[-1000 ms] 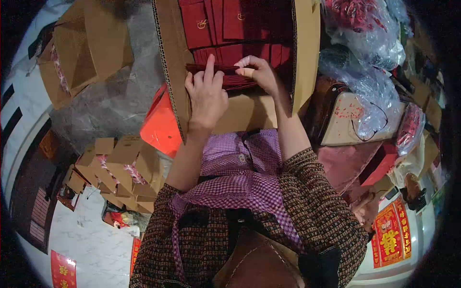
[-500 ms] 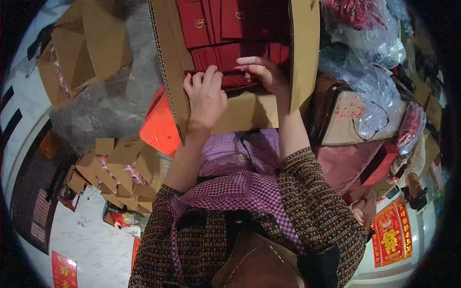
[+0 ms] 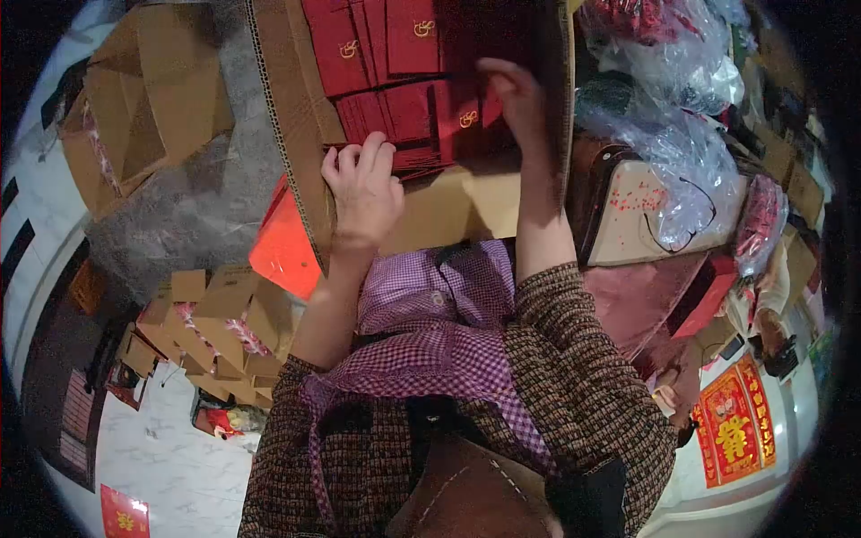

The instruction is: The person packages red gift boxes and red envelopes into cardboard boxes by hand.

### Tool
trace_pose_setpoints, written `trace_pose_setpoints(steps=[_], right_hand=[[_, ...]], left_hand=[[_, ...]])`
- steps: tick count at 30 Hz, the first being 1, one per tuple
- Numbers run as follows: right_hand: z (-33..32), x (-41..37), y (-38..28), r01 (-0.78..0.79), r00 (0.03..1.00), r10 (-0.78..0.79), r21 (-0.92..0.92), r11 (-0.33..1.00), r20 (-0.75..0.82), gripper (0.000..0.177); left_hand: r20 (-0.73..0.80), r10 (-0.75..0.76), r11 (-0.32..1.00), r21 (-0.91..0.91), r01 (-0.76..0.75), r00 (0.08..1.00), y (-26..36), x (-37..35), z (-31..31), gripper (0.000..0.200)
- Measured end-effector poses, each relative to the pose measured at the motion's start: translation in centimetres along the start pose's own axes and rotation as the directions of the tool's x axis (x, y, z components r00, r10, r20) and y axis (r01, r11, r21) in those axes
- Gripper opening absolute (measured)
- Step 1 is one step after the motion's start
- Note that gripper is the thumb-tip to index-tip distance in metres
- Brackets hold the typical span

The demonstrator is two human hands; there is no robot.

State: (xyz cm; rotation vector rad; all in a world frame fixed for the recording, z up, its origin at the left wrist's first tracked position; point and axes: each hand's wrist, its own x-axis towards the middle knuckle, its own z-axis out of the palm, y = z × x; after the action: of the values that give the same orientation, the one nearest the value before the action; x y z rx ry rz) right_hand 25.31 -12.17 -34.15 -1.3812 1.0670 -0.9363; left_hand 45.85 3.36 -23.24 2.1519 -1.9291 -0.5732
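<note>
A cardboard box (image 3: 296, 134) stands before me, holding stacks of red packets (image 3: 408, 112) with gold emblems. At the box's near left, my left hand (image 3: 366, 193) rests with its fingers apart on the edges of the nearest packets. My right hand (image 3: 520, 108) is inside the right part of the box, in shadow. Its index finger points left and nothing shows in it. Beside that hand lies a red packet (image 3: 467, 117) with its gold emblem facing up. Shadow hides the contents of the far right corner.
An orange-red bag or sheet (image 3: 285, 247) sits at the box's left side. Further left are open cartons (image 3: 152, 99) and stacked small boxes (image 3: 224, 314). On the right, clear plastic bags (image 3: 673, 134) and glasses (image 3: 686, 220) lie on a beige-topped case (image 3: 628, 215).
My right hand has moved away from the near row, further into the box. A packet with a gold emblem now shows where that hand was. My left hand stays at the near left packets.
</note>
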Motion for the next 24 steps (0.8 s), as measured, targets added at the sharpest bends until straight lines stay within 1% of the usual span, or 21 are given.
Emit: trace_pose_setpoints(steps=[1,2,3,4,5,6,8,9,11,12,13,15,19,21,22,24], right_hand=[[0.7,0.2,0.0,0.006,0.987,0.015,-0.130,0.991,0.158,0.033],[1.1,0.1,0.8,0.007,0.987,0.014,-0.130,0.992,0.160,0.033],[1.6,-0.3,1.9,-0.014,0.971,0.093,-0.337,0.941,0.221,0.033],[1.9,-0.6,3.0,-0.017,0.948,0.183,-0.530,0.848,0.262,0.034],[2.4,-0.4,0.7,0.188,0.958,0.002,-0.634,0.750,0.286,0.034],[2.5,-0.4,0.3,0.192,0.957,-0.001,-0.632,0.751,0.290,0.034],[2.5,-0.3,-0.8,0.307,0.935,-0.093,-0.652,0.693,0.342,0.032],[2.3,-0.1,-1.5,0.310,0.934,-0.094,-0.652,0.692,0.345,0.032],[1.8,0.5,-2.7,0.287,0.928,-0.024,-0.673,0.682,0.372,0.028],[1.8,0.6,-2.3,0.267,0.937,-0.053,-0.611,0.745,0.345,0.023],[1.6,0.7,-2.3,0.270,0.936,-0.054,-0.610,0.745,0.347,0.023],[1.2,1.0,-2.7,0.218,0.931,-0.023,-0.504,0.836,0.365,0.021],[1.4,1.0,-2.1,0.185,0.939,0.005,-0.517,0.836,0.344,0.022],[1.9,1.1,-1.9,0.038,0.956,0.049,-0.287,0.957,0.290,0.021],[1.8,1.1,-1.9,0.038,0.956,0.049,-0.284,0.958,0.290,0.021],[1.6,1.1,-2.5,-0.010,0.945,0.114,-0.322,0.947,0.307,0.020]], left_hand=[[0.011,-0.005,1.000,0.016,0.005,1.000,0.1,-0.1,-0.1,0.042],[0.009,-0.007,1.000,0.016,0.006,1.000,0.2,-0.1,-0.1,0.042],[0.015,-0.008,1.000,0.018,0.008,1.000,0.2,-0.2,0.0,0.043],[0.022,-0.010,1.000,0.020,0.009,1.000,0.2,-0.3,0.0,0.043],[0.022,-0.011,1.000,-0.001,0.011,1.000,0.4,-0.3,-0.3,0.043],[0.019,-0.014,1.000,0.001,0.014,1.000,0.3,-0.3,-0.3,0.043],[0.016,-0.007,1.000,0.012,0.007,1.000,0.3,-0.3,-0.2,0.043],[0.015,-0.006,1.000,0.014,0.006,1.000,0.3,-0.3,-0.2,0.044],[0.008,-0.004,1.000,0.016,0.004,1.000,0.3,-0.4,-0.2,0.044],[0.006,0.000,1.000,0.019,0.000,1.000,0.3,-0.4,-0.2,0.043],[0.009,-0.005,1.000,0.030,0.004,1.000,0.3,-0.3,-0.3,0.043],[-0.001,0.001,1.000,0.029,0.000,1.000,0.3,-0.4,-0.2,0.043],[-0.006,0.008,1.000,0.028,-0.008,1.000,0.3,-0.5,-0.2,0.043],[0.006,0.003,1.000,0.021,-0.004,1.000,0.4,-0.5,-0.3,0.043],[0.007,0.003,1.000,0.023,-0.003,1.000,0.3,-0.6,-0.2,0.043],[-0.009,0.014,0.999,0.033,-0.014,1.000,0.4,-0.6,-0.3,0.044]])
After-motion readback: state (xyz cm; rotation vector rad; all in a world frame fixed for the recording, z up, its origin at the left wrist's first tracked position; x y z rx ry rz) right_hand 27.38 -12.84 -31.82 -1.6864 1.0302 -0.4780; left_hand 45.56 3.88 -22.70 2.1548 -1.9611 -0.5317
